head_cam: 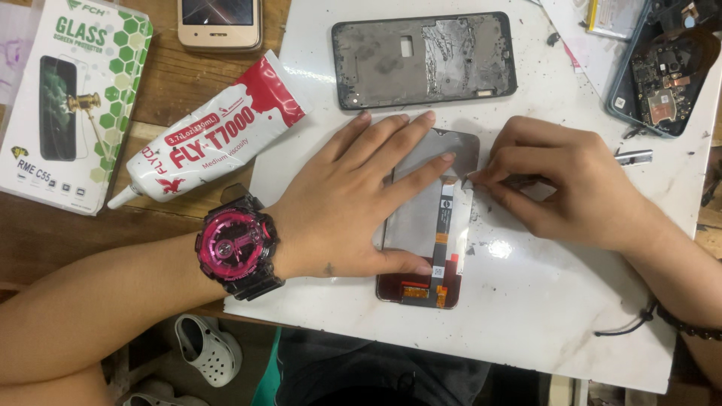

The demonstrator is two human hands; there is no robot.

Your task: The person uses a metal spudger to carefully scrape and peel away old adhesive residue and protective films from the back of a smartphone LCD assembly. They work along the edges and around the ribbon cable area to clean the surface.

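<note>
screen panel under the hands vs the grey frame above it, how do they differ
The screen panel lies upright on the mat, the frame sideways. The panel carries a dark flex strip with orange ends; the frame is bare, scraped grey metal with a cutout. The left hand presses the panel; the frame lies untouched. Both are phone-sized rectangles.

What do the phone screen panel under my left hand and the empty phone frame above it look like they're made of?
Screen panel: likely glass with a matte grey backing and an orange-black flex ribbon. Phone frame: probably dull grey metal, scratched and smeared with adhesive residue. Left hand presses the panel flat.
</note>
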